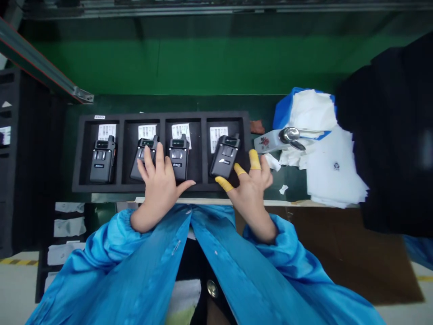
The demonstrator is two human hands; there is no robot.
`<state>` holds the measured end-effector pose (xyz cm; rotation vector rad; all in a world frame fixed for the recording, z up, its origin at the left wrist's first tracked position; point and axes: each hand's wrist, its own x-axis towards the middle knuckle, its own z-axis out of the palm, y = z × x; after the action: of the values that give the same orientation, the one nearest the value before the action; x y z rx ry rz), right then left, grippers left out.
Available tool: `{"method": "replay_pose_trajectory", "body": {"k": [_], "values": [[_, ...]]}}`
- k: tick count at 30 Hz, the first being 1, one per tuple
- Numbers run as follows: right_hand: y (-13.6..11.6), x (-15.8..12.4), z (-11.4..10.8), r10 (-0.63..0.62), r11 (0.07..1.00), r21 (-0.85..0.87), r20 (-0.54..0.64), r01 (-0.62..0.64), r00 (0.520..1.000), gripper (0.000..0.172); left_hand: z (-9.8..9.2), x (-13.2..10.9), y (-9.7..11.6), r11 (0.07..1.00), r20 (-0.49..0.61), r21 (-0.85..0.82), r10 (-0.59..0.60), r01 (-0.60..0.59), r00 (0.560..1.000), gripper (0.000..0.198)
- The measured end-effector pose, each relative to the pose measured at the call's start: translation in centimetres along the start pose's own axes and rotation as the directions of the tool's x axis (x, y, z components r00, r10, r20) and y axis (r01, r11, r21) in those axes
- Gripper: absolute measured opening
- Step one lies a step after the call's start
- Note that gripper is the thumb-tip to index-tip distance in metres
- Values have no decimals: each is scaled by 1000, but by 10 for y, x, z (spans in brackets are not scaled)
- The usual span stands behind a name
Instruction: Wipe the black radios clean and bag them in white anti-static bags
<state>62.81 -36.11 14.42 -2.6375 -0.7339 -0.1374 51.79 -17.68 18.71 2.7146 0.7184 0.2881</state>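
A black foam tray [76, 180] with several compartments lies on the green belt, each compartment holding a small black handheld device and a white label. My left hand [158, 180] lies flat and open over the tray, fingers spread across the second device [144, 151] and the third device [178, 155]. My right hand [248, 183], with yellow finger cots, is open at the tray's right end, its fingertips touching the tilted fourth device [225, 155]. The first device [102, 160] lies untouched at the left.
A stack of white cloths [324, 153] on blue sheet lies to the right, with a white dispenser and metal spoon-like part [292, 135] beside it. A dark-sleeved person [389, 135] stands at right. White labels [67, 225] lie at lower left. A brown mat [338, 243] covers the near bench.
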Motion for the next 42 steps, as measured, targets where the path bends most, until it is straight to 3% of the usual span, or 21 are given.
{"method": "replay_pose_trajectory", "body": {"k": [3,6,12,14,17,19,21,24,26,29,32,36,38,42], "values": [[-1,0,10,-41,995,85,-125,52,991,54,1,4,5,998,38,66,-1,-1,999,66],[-6,2,15,-112,972,169,-290,166,951,53,0,10,9,988,86,152,-3,-10,996,60],[-19,7,18,-243,909,230,-386,348,890,57,0,25,11,984,118,146,84,-101,990,83],[-20,6,19,-259,902,226,-402,369,878,56,-2,29,9,998,80,57,14,-19,997,86],[-20,6,21,-250,904,232,-397,360,883,53,-11,36,3,958,85,-190,-202,215,976,84],[-20,6,21,-241,900,252,-394,356,887,51,-19,40,-3,837,159,-416,-318,356,935,76],[-19,7,21,-237,891,272,-402,362,884,51,-26,42,-7,620,255,-652,-363,437,896,67],[-20,7,20,-240,869,315,-408,382,881,55,-28,41,-8,239,412,-845,-281,479,867,55],[-19,7,19,-231,847,373,-385,379,894,55,-24,39,-5,81,474,-866,-181,493,862,48],[-19,6,17,-166,806,514,-282,294,945,50,-14,36,0,6,506,-861,-97,509,857,42],[-20,10,12,-31,772,631,-73,70,997,59,-5,37,3,-6,512,-857,-103,515,853,45],[-26,30,1,118,771,604,177,-203,977,83,2,39,3,-2,495,-867,-125,499,860,48],[-29,43,-5,141,804,536,249,-258,958,84,4,39,2,18,489,-869,-120,494,864,49],[-28,56,-10,142,844,456,320,-284,937,67,12,36,-1,129,397,-902,-131,413,908,66]]}}
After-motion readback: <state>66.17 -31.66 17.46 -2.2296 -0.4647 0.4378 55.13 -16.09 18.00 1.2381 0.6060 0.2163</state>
